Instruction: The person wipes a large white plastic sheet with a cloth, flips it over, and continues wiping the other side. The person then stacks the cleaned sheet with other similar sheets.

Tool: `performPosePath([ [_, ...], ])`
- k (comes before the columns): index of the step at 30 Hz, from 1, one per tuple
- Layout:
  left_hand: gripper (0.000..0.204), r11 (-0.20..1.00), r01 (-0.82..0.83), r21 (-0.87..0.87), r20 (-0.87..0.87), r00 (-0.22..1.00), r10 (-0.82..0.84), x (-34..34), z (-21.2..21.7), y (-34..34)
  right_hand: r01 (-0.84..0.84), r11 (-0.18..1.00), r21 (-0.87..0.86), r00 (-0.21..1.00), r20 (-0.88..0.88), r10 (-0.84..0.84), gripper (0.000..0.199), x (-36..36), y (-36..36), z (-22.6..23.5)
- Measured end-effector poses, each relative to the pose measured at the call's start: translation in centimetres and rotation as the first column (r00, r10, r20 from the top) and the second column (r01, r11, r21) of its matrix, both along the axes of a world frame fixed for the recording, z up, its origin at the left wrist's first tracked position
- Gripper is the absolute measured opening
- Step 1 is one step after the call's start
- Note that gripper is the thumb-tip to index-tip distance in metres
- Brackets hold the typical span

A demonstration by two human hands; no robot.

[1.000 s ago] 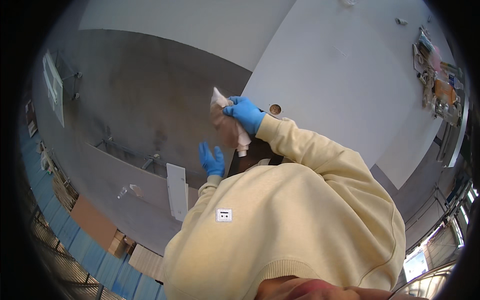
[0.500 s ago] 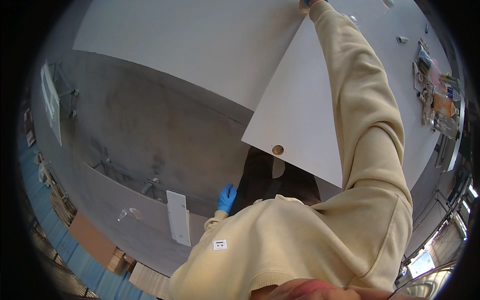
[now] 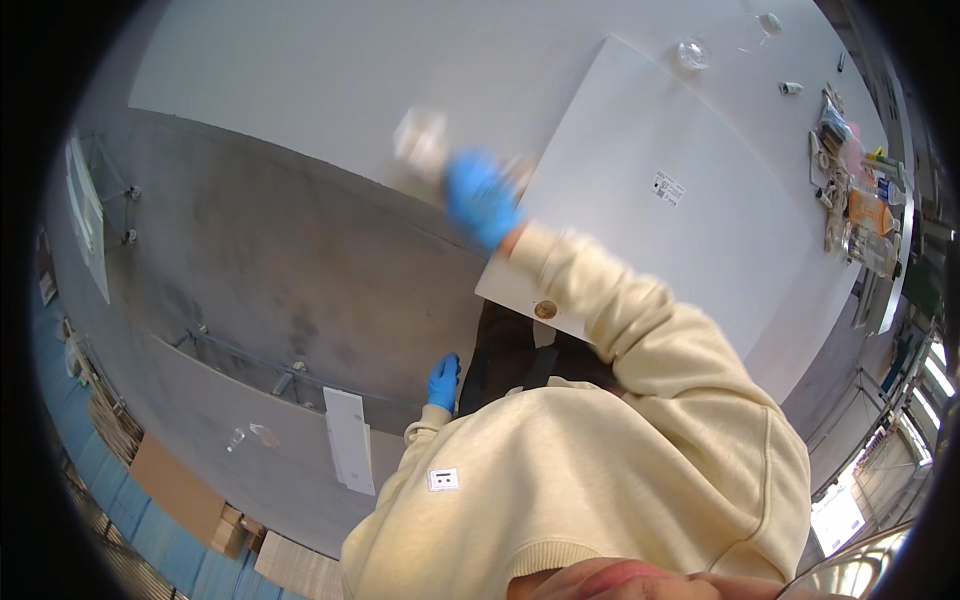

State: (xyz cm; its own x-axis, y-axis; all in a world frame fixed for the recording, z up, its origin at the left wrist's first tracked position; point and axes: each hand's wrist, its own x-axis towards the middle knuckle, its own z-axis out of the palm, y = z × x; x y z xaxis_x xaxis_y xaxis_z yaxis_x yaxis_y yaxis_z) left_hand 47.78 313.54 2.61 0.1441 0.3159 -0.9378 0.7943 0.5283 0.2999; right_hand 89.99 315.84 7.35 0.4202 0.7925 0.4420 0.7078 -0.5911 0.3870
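Note:
My right hand, in a blue glove, is closed on a whitish wad that looks like a crumpled cloth; both are smeared by motion. It is over the left edge of a white panel, which lies at an angle on a larger pale board. A small printed label is on the panel, and a round brown spot or hole shows near its close corner. My left hand, also gloved in blue, hangs low beside my leg, fingers loosely extended, with nothing visible in it.
At the right edge lie several bottles, tools and packets, among them an orange bottle. A clear round dish sits beyond the panel. Narrow white strips rest on a metal rack at lower left; brown cardboard is behind.
My right hand has swept from the far end of the panel back toward me and left, with the cloth now showing. The panel's label has come into view. My left hand stays low.

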Motion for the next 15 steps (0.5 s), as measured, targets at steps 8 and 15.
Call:
performPosePath([
  [8, 0.051, 0.417, -0.242, 0.876, 0.201, 0.97, 0.14, 9.8, 12.5, 12.6, 0.147, 0.989, 0.01, -0.651, -0.752, 0.105, 0.029, -10.1, -1.5, 9.3],
  [15, 0.05, 0.101, 0.58, 0.808, -0.255, 0.5, -0.828, 9.2, 7.6, 5.9, 0.435, 0.9, 0.014, -0.824, -0.397, 0.404, 0.033, -7.5, -0.4, 19.5],
])
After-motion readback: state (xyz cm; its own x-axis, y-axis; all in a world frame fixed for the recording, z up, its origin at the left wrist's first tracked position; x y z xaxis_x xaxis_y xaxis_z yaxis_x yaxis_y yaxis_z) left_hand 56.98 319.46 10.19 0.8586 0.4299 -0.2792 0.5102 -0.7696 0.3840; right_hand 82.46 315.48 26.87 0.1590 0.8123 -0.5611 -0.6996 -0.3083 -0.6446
